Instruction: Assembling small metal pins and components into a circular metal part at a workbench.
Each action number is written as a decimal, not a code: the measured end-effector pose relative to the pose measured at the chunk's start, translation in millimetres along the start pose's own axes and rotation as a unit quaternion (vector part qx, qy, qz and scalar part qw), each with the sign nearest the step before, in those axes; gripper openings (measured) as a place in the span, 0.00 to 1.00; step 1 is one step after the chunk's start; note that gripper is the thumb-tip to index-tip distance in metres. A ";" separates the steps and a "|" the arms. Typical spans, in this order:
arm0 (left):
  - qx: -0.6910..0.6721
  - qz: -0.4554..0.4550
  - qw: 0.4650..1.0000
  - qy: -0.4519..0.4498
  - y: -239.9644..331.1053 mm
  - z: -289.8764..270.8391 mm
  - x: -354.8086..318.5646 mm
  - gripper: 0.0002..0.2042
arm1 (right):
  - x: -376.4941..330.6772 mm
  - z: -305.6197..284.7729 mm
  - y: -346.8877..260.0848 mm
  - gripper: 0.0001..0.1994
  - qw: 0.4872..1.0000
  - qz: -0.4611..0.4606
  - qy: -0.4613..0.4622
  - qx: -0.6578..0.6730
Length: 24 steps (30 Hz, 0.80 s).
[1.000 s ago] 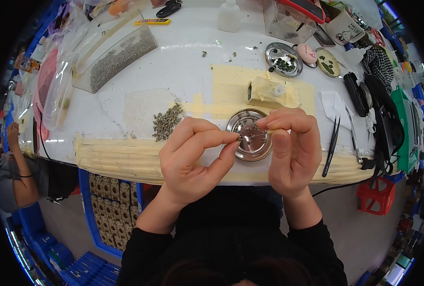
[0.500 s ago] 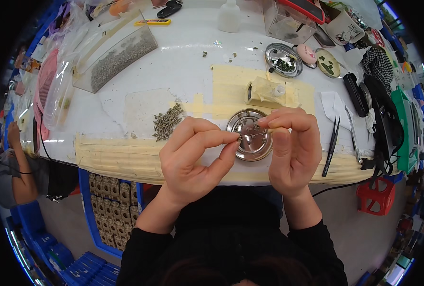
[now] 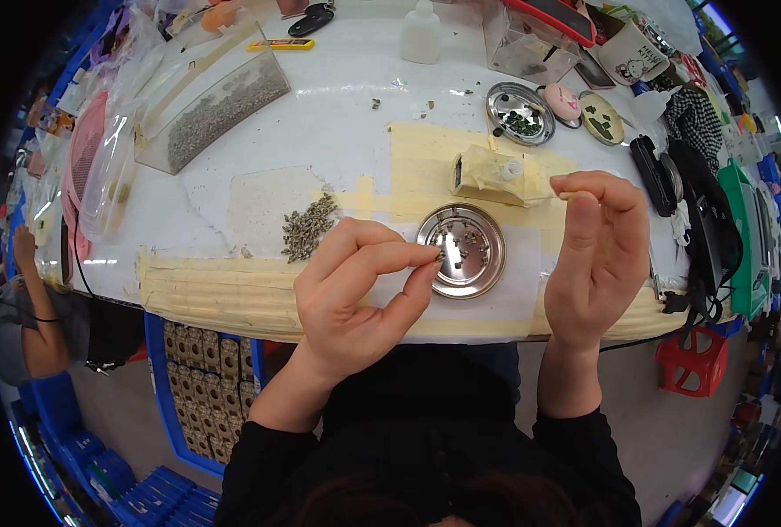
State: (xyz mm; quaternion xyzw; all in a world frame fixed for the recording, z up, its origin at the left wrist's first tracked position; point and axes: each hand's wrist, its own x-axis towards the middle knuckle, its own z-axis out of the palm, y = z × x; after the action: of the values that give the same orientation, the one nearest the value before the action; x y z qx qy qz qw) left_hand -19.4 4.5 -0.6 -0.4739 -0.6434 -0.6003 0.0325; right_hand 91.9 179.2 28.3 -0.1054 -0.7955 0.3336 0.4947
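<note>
My left hand [image 3: 359, 285] is closed in a pinch at the left rim of a round shiny metal dish [image 3: 496, 277]. A tiny grey part [image 3: 440, 254] shows at its fingertips. Several small metal pieces [image 3: 460, 241] lie in the dish. My right hand [image 3: 597, 255] is raised to the right of the dish, thumb and forefinger pressed together; what they hold, if anything, is too small to make out. Beyond its fingertips stands a small box wrapped in cream tape [image 3: 496, 176]. To the left of my left hand lies a heap of small grey metal parts [image 3: 309, 228].
A clear bin of grey granules [image 3: 223, 114] stands back left. At the back are a white squeeze bottle [image 3: 421, 35] and a metal dish with dark green pieces [image 3: 520, 114]. A blue crate [image 3: 158, 378] and a red stool [image 3: 693, 362] are below the table. Another person's arm [image 3: 39, 299] shows far left.
My right hand has moved right, away from my left hand and the dish, and now covers the tweezers' place. My left hand has stayed put.
</note>
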 end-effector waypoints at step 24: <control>0.007 0.044 0.998 0.036 -1.0 -0.5 2.0 0.13 | -27.0 21.3 -25.1 0.03 0.936 0.199 -0.202 0.208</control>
State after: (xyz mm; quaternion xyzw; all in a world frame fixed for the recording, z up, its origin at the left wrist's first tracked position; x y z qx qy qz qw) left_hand -21.4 5.3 0.1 -0.4799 -0.6244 -0.6104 0.0850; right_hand 91.0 137.7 18.7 -0.0865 -0.7545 0.5974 0.2577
